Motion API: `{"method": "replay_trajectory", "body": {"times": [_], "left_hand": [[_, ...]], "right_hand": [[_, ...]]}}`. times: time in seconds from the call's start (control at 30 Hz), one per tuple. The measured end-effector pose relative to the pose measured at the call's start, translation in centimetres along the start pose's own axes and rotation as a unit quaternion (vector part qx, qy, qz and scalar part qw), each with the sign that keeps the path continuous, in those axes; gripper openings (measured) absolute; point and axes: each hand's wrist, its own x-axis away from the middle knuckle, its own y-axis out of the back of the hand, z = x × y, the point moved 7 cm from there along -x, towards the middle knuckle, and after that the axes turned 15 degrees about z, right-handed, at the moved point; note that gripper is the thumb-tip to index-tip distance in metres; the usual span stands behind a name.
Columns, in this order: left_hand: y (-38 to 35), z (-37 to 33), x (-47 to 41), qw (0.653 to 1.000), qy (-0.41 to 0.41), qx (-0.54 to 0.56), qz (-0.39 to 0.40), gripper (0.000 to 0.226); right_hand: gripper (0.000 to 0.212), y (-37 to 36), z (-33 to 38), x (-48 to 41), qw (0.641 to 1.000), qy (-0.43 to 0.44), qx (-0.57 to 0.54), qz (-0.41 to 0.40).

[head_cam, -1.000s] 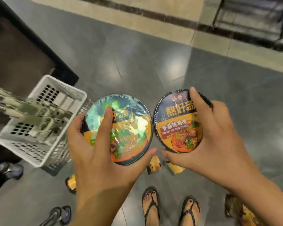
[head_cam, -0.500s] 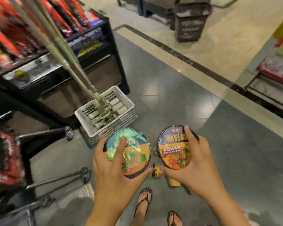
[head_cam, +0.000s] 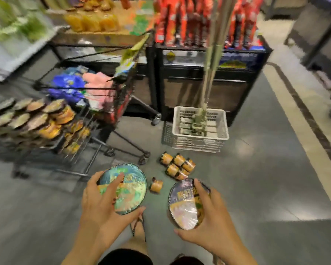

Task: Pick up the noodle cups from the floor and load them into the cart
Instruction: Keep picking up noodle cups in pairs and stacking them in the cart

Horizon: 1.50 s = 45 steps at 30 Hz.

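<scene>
Clamps left grip [head_cam: 103,203] over first noodle cup [head_cam: 131,188], fingers spread across the lid and thumb under the rim, likely to steady the wide bowl. Clamps right grip [head_cam: 206,226] on second noodle cup [head_cam: 182,205] the same way, lid tipped toward 9 o'clock. Holds both low at 6 o'clock, above the floor [head_cam: 256,188], one per hand, probably to save a trip. Faces cart [head_cam: 120,100] at 9 o'clock, loaded with stacked cups [head_cam: 33,115] in rows, lids showing, for a tight fit. Leaves small cups [head_cam: 178,166] on their sides on the floor at 12 o'clock of the held pair, with one loose cup [head_cam: 156,185] between the two. Ignores white basket [head_cam: 200,125] further out at 1 o'clock.
</scene>
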Motion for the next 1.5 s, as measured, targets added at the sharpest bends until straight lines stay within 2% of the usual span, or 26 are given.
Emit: {"method": "replay_trajectory", "body": {"times": [0.13, 0.33, 0.63, 0.83, 1.07, 1.17, 1.27, 1.43, 1.5], "left_hand": [[2.9, 4.1, 1.7, 0.999, 0.026, 0.01, -0.027, 0.088], [8.3, 8.7, 0.4, 0.996, 0.046, 0.007, -0.071, 0.086], [17.1, 21.4, -2.9, 0.982, 0.09, 0.046, -0.157, 0.091], [20.5, 30.3, -1.3, 0.969, 0.125, 0.079, -0.197, 0.09], [23.3, 39.7, 0.1, 0.93, 0.239, 0.146, -0.238, 0.096], [25.0, 42.0, -1.2, 0.918, 0.252, 0.166, -0.256, 0.089], [27.4, 43.6, -3.5, 0.911, 0.248, 0.172, -0.283, 0.087], [31.9, 47.2, -9.1, 0.901, 0.271, 0.133, -0.311, 0.097], [33.3, 49.3, -11.8, 0.889, 0.3, 0.138, -0.317, 0.096]], "right_hand": [[0.124, -1.6, 5.2, -2.6, 0.996, 0.068, 0.041, 0.048], [0.117, -3.7, 12.2, -7.3, 0.986, 0.138, 0.07, 0.054], [0.116, -9.8, 23.4, -17.9, 0.979, 0.156, 0.095, 0.09], [0.111, -14.8, 29.6, -23.9, 0.973, 0.167, 0.101, 0.124], [0.117, -18.9, 35.3, -29.7, 0.963, 0.175, 0.091, 0.183], [0.12, -19.6, 37.0, -33.2, 0.962, 0.163, 0.097, 0.195], [0.134, -19.7, 40.0, -37.8, 0.958, 0.16, 0.092, 0.218], [0.117, -20.5, 48.0, -47.7, 0.945, 0.226, 0.11, 0.211], [0.117, -21.1, 51.9, -52.2, 0.933, 0.249, 0.136, 0.22]]}}
